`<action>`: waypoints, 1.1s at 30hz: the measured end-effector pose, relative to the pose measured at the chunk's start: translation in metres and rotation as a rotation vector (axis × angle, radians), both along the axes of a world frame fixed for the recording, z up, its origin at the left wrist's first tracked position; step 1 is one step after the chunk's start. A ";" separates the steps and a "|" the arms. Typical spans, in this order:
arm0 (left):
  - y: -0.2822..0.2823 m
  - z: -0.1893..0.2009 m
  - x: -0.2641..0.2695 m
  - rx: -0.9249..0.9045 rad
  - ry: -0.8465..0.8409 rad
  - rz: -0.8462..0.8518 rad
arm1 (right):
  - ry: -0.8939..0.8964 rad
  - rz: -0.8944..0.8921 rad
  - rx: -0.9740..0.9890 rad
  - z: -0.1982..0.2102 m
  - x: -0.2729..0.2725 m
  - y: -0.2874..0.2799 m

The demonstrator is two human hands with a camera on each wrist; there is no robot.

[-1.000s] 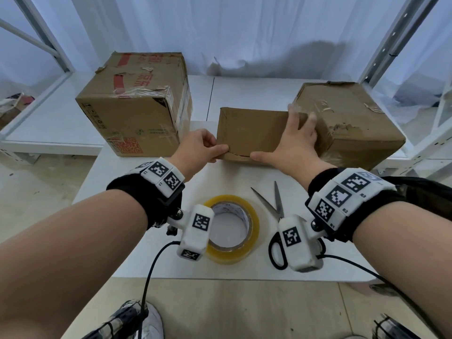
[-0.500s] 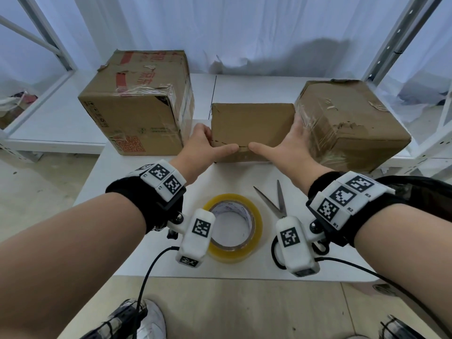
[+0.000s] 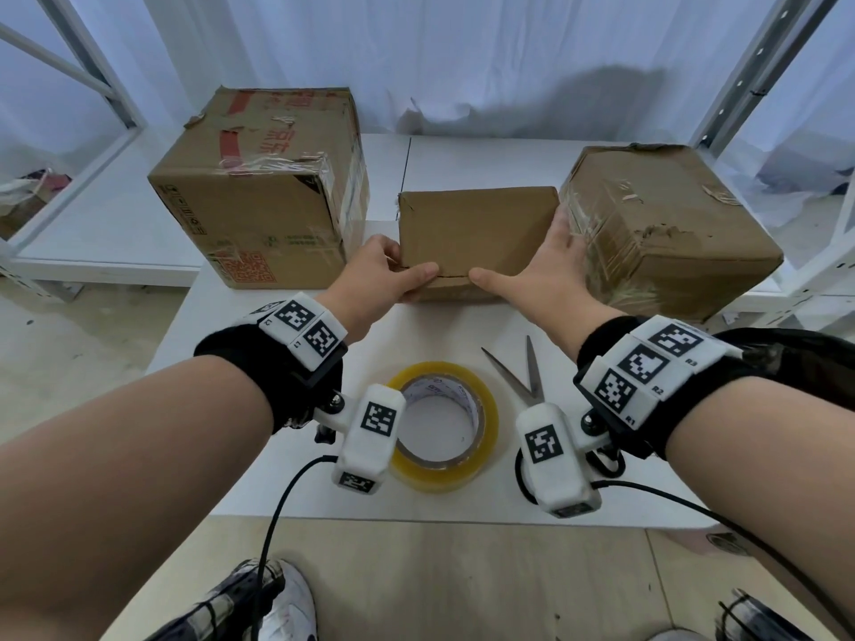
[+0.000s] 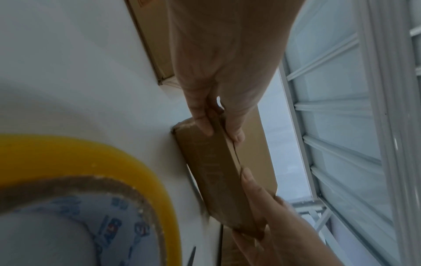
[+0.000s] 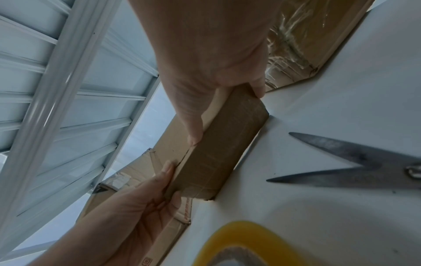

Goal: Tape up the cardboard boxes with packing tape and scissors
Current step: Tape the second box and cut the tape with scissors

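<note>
Head view: small box (image 3: 476,233) not yet taped.
Left hand (image 3: 379,279) pinches it, right hand (image 3: 546,275) lies flat; tape roll (image 3: 481,455) and scissors (image 3: 523,377) sit untouched on the surface (image 3: 416,330).

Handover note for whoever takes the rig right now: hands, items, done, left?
Left hand: grips the near-left corner of the small flat brown cardboard box, thumb on its top edge.
Right hand: open, thumb on the near edge, fingers along the box's right side.
Yellow roll of packing tape and steel scissors lie untouched on the white table, nearer than the box.
Done: small box sits between the two bigger boxes.
Left: tape its open seam, cut the tape.
</note>
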State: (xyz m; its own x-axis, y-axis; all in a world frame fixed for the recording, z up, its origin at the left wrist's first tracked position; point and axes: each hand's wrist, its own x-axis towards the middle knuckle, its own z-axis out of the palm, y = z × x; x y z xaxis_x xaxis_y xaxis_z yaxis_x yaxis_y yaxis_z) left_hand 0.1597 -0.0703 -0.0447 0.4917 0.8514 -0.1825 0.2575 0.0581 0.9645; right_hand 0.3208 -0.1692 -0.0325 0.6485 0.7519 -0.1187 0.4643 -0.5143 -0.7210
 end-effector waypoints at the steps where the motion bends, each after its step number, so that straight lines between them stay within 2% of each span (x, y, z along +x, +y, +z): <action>1: 0.001 0.000 -0.002 -0.037 -0.050 0.000 | -0.001 -0.003 -0.007 0.001 0.001 0.000; 4: 0.004 0.003 -0.007 -0.060 -0.117 -0.006 | -0.030 -0.004 -0.048 0.004 0.006 -0.002; 9: 0.006 0.010 -0.009 -0.022 -0.105 0.054 | -0.052 0.037 -0.146 0.010 0.008 -0.004; 11: 0.005 0.013 -0.008 0.080 -0.054 0.039 | -0.213 0.114 -0.162 0.010 0.005 -0.004; 13: 0.004 0.015 -0.008 0.269 0.075 -0.067 | -0.340 0.251 -0.055 0.009 0.003 -0.004; 16: 0.004 0.016 -0.012 0.539 0.326 -0.220 | -0.351 0.420 0.112 0.001 0.002 -0.002; 21: 0.000 0.019 -0.014 0.693 0.376 -0.297 | -0.321 0.441 0.196 0.000 0.003 0.000; 25: 0.000 0.026 -0.008 0.751 0.429 -0.373 | -0.386 0.451 0.161 -0.002 0.000 -0.002; 29: -0.007 0.029 -0.004 0.729 0.391 -0.476 | -0.469 0.465 0.269 -0.013 0.000 -0.008; 32: -0.004 0.033 -0.005 0.627 0.273 -0.374 | -0.521 0.500 0.372 -0.019 0.002 -0.013; 33: -0.002 0.034 -0.004 0.664 0.292 -0.367 | -0.527 0.508 0.402 -0.020 0.003 -0.013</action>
State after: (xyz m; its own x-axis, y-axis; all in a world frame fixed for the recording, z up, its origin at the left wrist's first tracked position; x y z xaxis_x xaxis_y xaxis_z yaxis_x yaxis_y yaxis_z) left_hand 0.1559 -0.0718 -0.0105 0.7711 0.6212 0.1398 0.3958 -0.6395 0.6590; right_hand 0.3237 -0.1826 -0.0522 0.1141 0.8882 0.4450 0.8985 0.0989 -0.4278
